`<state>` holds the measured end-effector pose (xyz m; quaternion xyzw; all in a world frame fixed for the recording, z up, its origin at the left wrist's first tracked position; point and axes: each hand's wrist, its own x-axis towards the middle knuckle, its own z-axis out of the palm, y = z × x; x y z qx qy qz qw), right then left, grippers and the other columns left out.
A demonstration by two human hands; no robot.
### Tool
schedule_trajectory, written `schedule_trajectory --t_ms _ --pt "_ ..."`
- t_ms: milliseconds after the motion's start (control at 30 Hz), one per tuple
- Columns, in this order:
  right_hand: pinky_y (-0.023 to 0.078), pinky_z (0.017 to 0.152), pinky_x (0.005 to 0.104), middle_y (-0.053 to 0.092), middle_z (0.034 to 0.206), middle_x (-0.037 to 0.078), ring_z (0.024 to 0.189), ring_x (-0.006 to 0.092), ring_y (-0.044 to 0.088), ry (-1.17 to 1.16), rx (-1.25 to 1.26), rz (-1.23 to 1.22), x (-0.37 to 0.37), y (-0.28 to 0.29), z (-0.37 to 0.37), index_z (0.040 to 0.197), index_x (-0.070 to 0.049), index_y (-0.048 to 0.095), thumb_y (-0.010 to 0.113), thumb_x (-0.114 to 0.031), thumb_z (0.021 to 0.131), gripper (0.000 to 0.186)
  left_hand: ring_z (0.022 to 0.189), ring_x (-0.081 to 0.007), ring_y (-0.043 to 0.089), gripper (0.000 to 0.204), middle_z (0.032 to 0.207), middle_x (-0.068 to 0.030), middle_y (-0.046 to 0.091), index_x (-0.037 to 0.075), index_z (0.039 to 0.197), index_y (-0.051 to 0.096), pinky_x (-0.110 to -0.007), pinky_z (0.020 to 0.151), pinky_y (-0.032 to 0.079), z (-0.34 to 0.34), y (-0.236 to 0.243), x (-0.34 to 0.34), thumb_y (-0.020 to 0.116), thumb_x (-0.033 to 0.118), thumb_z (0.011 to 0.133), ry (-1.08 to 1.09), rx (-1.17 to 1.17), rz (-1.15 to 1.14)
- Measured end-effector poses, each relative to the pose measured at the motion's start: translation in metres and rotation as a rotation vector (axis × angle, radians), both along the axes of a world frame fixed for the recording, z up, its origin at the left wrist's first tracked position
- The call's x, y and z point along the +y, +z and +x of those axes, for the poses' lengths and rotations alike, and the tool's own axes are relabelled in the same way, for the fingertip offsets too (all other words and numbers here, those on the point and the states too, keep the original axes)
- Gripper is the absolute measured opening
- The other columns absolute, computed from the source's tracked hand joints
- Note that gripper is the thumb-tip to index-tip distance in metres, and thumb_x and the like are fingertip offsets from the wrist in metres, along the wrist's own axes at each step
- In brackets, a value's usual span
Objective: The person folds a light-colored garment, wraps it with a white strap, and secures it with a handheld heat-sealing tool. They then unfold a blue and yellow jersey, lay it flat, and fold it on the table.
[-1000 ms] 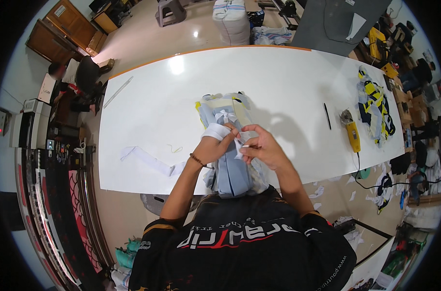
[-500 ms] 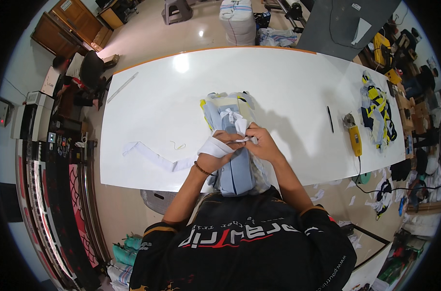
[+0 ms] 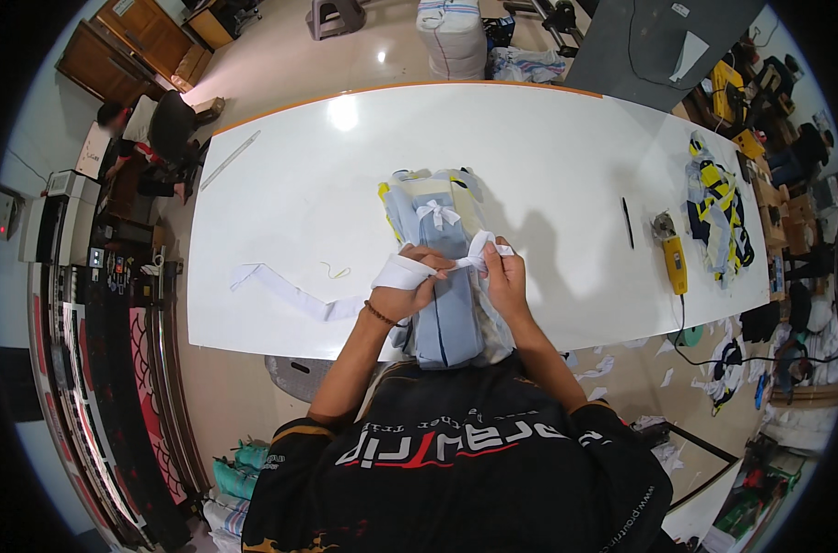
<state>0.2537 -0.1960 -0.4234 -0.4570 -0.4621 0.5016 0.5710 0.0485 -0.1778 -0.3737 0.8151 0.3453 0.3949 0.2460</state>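
A long bundle of folded light-blue fabric (image 3: 448,324) lies near the table's front edge, with yellow, white and dark layers at its far end. Around its far part a white strip is tied in a small bow (image 3: 439,214). A second white fabric strip (image 3: 477,252) stretches between my hands over the bundle's middle, forming a loop or loose knot. My left hand (image 3: 408,284) is closed on it, with part of the strip wrapped across its back. Thumb and fingers of my right hand (image 3: 505,276) pinch the strip by the loop. The strip's tail (image 3: 294,300) trails leftward on the table.
On the white table (image 3: 281,203) lie a ruler (image 3: 230,159), a yellow thread (image 3: 336,272), a black pen (image 3: 628,224), a yellow corded power tool (image 3: 676,265) and a heap of fabric scraps (image 3: 716,212). A person sits at the far left.
My right hand has drawn right, away from my left hand, and turned upward. The loop between them now shows, and the strip's loose part no longer hangs over the area beside the bow.
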Motion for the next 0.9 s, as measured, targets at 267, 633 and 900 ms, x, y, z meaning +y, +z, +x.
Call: schedule_trajectory --t_ms 267,633,900 --pt "0.034 0.059 0.0258 0.049 0.072 -0.005 0.068 0.0043 0.041 -0.211 -0.047 0.026 -0.007 -0.042 0.002 0.084 -0.003 0.058 0.047 -0.020 0.109 0.033 0.070 -0.0307 0.047 0.021 0.078 -0.0055 0.066 0.008 0.085 0.064 -0.038 0.072 0.041 -0.024 -0.040 -0.006 0.056 -0.004 0.069 0.154 0.048 0.082" --pt "0.041 0.073 0.0251 0.057 0.082 -0.002 0.078 0.0067 0.048 -0.130 0.025 -0.118 -0.017 -0.076 0.007 0.093 -0.003 0.061 0.048 -0.021 0.108 0.027 0.081 -0.0256 0.057 0.012 0.082 -0.0112 0.065 -0.001 0.085 0.064 -0.036 0.076 0.047 -0.029 -0.099 -0.018 0.053 -0.001 0.091 0.487 -0.383 -0.206" --pt "0.043 0.077 0.0255 0.059 0.086 0.000 0.083 0.0081 0.052 -0.137 0.014 -0.130 -0.016 -0.078 0.010 0.096 -0.003 0.061 0.051 -0.020 0.106 0.022 0.081 -0.0219 0.065 0.024 0.086 -0.0139 0.070 0.002 0.093 0.056 -0.038 0.080 0.053 -0.022 -0.071 -0.021 0.044 0.016 0.108 0.422 -0.636 -0.307"
